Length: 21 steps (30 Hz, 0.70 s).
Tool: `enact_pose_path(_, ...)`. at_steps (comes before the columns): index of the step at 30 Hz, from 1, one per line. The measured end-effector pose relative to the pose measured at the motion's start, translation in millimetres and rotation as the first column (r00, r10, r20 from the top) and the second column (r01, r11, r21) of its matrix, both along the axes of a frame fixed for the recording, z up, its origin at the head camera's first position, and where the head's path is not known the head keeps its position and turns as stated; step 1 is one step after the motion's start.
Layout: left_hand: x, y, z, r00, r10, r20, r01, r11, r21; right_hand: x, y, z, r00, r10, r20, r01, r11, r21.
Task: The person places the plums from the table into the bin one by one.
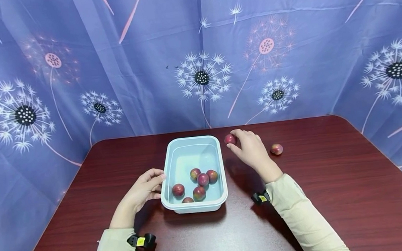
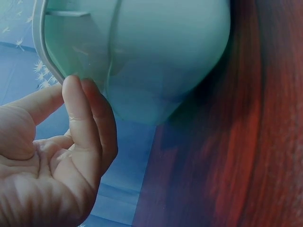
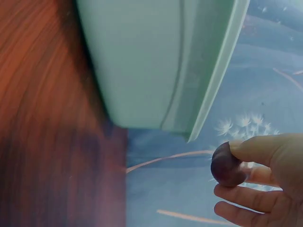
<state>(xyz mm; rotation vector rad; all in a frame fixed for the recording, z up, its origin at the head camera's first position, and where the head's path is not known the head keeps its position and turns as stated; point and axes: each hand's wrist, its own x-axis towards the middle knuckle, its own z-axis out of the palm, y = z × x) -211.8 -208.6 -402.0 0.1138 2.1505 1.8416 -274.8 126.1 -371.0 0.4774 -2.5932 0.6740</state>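
Note:
A pale blue plastic container (image 1: 198, 209) stands on the table, with several red plums (image 1: 178, 190) lying toward its near end. At its left side, my left hand (image 1: 145, 189) holds the rim lightly between thumb and fingers; in the left wrist view the fingertips (image 2: 73, 87) meet the rim. Past the container's far right corner, my right hand (image 1: 251, 148) pinches a plum (image 1: 229, 139) between thumb and fingers. That dark plum (image 3: 226, 165) appears raised beside the container rim in the right wrist view. Another plum (image 1: 277, 149) lies on the table right of my right hand.
The dark red wooden table (image 1: 338, 193) has rounded far corners. Behind it hangs a blue curtain (image 1: 146, 86) with dandelion prints. A small black wrist camera (image 1: 143, 241) sits at the left cuff, and another black camera (image 1: 259, 198) at the right cuff.

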Motion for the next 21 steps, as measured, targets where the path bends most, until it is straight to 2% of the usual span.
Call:
enact_pose_path(6,-0.2,0.0,-0.6,1.0,0.0,-0.003,0.0,1.0,0.0,11.9,-11.9,8.0,0.997,0.048,-0.055,-0.049,0.999,-0.009)
enact_pose_path(13,-1.2,1.2,-2.4,1.0,0.001,0.001,-0.001,1.0,-0.001,24.4,-29.5,4.7,0.983,0.156,-0.095,-0.151,0.987,0.063)
enact_pose_path(21,-1.1,0.5,-2.7,1.0,0.003,0.005,-0.003,1.0,0.01,31.1,-37.8,5.8,0.977,0.183,-0.111,-0.175,0.981,0.08)
